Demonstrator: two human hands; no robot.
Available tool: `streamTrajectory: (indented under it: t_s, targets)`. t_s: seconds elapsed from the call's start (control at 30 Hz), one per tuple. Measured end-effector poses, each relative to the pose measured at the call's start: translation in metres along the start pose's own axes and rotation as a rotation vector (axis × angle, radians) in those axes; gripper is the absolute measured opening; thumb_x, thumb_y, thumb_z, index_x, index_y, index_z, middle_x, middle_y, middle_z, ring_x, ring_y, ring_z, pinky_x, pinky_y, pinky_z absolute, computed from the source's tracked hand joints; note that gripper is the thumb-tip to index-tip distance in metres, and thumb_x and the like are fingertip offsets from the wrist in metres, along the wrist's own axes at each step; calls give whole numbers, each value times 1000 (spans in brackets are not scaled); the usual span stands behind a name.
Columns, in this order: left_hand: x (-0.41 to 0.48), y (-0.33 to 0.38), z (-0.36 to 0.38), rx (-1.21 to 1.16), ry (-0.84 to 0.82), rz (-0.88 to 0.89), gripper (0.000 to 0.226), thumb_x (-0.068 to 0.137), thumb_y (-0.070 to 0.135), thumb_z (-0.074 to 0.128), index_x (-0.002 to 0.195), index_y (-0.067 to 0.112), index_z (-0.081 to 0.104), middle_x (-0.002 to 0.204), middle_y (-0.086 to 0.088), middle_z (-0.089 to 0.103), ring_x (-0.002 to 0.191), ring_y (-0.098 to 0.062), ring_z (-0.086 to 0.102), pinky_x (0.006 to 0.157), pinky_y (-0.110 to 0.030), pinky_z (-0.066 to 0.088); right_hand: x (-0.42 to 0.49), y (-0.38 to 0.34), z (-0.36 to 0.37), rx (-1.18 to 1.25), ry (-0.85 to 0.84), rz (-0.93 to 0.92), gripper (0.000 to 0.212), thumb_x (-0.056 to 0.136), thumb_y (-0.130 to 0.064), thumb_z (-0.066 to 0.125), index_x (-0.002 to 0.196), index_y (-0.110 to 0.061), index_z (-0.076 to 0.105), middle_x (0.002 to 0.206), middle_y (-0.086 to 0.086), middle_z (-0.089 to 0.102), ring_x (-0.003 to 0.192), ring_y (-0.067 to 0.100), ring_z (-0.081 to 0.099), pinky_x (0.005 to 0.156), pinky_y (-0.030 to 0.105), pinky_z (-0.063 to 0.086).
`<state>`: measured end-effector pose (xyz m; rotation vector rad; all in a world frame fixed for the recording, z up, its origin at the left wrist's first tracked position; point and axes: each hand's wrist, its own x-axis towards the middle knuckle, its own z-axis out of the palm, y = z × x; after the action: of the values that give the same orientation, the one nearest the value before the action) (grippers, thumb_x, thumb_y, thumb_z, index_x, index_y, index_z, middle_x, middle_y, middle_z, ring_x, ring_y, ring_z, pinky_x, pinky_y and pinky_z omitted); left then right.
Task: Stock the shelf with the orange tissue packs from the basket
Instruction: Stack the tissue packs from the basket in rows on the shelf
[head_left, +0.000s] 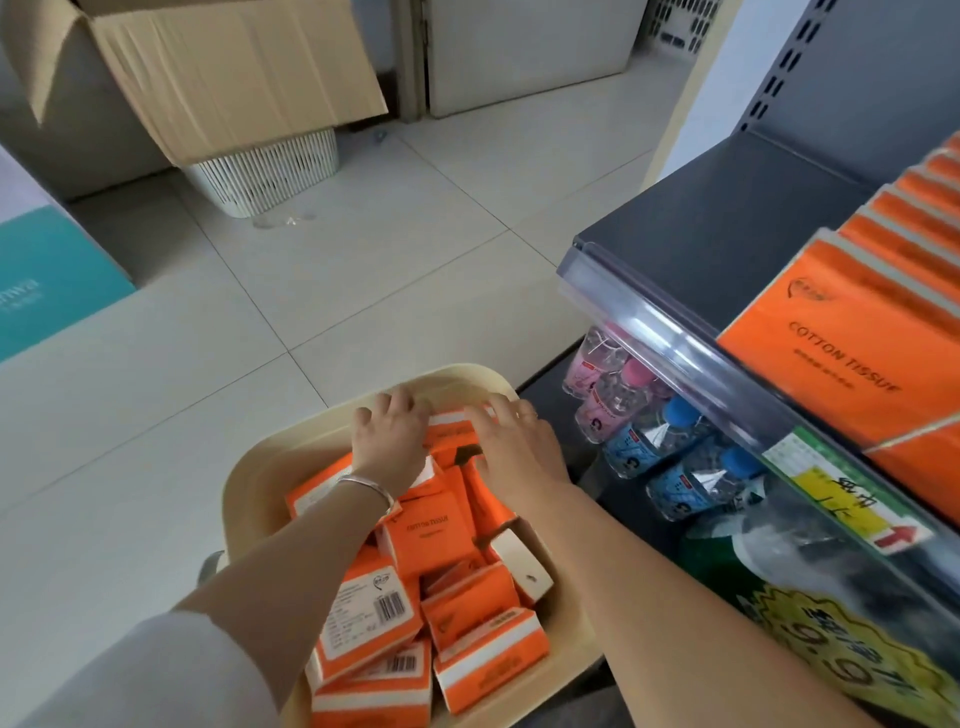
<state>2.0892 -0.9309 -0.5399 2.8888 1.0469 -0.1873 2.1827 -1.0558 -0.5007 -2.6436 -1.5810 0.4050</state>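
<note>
Orange-and-white soft tissue pack (451, 427) is located at the far end of the beige plastic basket (244, 483). Fingers of left hand (392, 434) and right hand (514, 441) are curled over it, clamped. Risk judged: the soft pack may be squeezed out and dropped before the dark grey metal shelf (727, 234) is reached.

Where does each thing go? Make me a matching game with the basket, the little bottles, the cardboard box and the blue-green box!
Things:
1. basket
2. little bottles
3. cardboard box
4. blue-green box

Places:
A. on top of a white slatted bin
B. at the far left edge of the picture
C. on the lower shelf
D. holding loose orange packs

Pairs: 1-D, 2-C, 3-A, 4-B
</note>
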Motion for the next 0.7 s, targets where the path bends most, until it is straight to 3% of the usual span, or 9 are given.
streamTrajectory:
  t_s: [0.07,0.17,0.3,0.47,0.6,0.7]
  targets:
    - [-8,2,-2,-68,55,84,41,81,29,66,120,22,57,119,-3,52,111,-27,49,88,-41,38,-1,-2,2,-37,31,-33,56,90,-28,58,140,-26,34,141,2,37,127,30,36,92,42,39]
    - [-24,-5,-9,-215,47,146,46,82,37,65,124,22,53,122,1,51,113,-23,50,93,-38,37,0,-9,4,-78,57,-55,41,91,-29,55,129,-24,41,128,2,52,119,27,46,90,41,36]
    - [-45,-36,-4,-365,-92,-38,56,83,38,65,129,20,39,128,2,49,120,-20,47,95,-35,39,-3,-21,2,-78,39,-14,31,89,-22,56,119,-22,48,110,0,63,106,25,57,86,40,35]
    - [-68,-48,24,-244,-267,-176,79,81,49,64,144,23,22,143,0,30,132,-26,33,100,-46,40,-5,-19,0,-43,-10,21,37,88,-23,56,124,-21,47,107,2,62,99,26,60,69,32,34]
    - [-73,-39,43,-220,-256,-174,88,87,34,59,150,23,-2,155,-1,9,143,-25,11,109,-55,30,-8,-13,0,-31,-44,48,34,87,-25,58,118,-18,46,105,3,61,97,27,60,65,33,34]
    - [-75,-38,50,-144,-221,-181,91,87,28,57,149,26,-9,157,-1,2,145,-26,5,112,-53,25,-9,-9,3,-24,-75,68,35,86,-24,59,118,-20,45,103,2,61,95,25,59,65,33,34]
